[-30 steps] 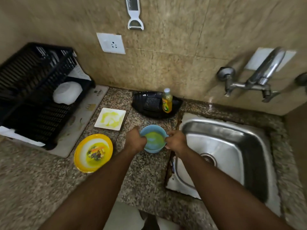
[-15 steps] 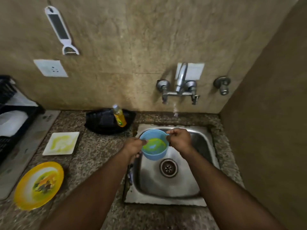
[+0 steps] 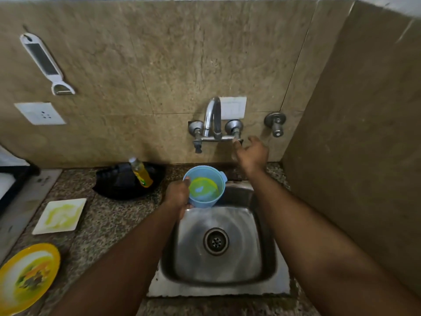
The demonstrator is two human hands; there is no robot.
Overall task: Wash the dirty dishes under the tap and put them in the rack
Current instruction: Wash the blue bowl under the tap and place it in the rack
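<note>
My left hand (image 3: pixel 178 198) grips a light blue bowl (image 3: pixel 205 187) smeared with yellow-green residue, held above the back left corner of the steel sink (image 3: pixel 227 279). My right hand (image 3: pixel 251 153) is raised with fingers spread, at the right knob (image 3: pixel 237 133) of the wall tap (image 3: pixel 213 117); no firm grip shows. No water runs. A dirty white square plate (image 3: pixel 60 215) and a dirty yellow round plate (image 3: pixel 27 278) lie on the granite counter at the left. Only a black corner of the rack (image 3: pixel 13 179) shows at the far left edge.
A yellow dish-soap bottle (image 3: pixel 141 172) leans in a black tray (image 3: pixel 123 185) behind the counter. A second valve (image 3: pixel 275 124) sticks out right of the tap. A side wall (image 3: pixel 355 156) closes the right. A socket (image 3: pixel 41 114) and peeler (image 3: pixel 45 65) are on the back wall.
My right hand let go of the bowl and rose to the tap's right knob. The left hand alone now holds the bowl, slightly farther back over the sink.
</note>
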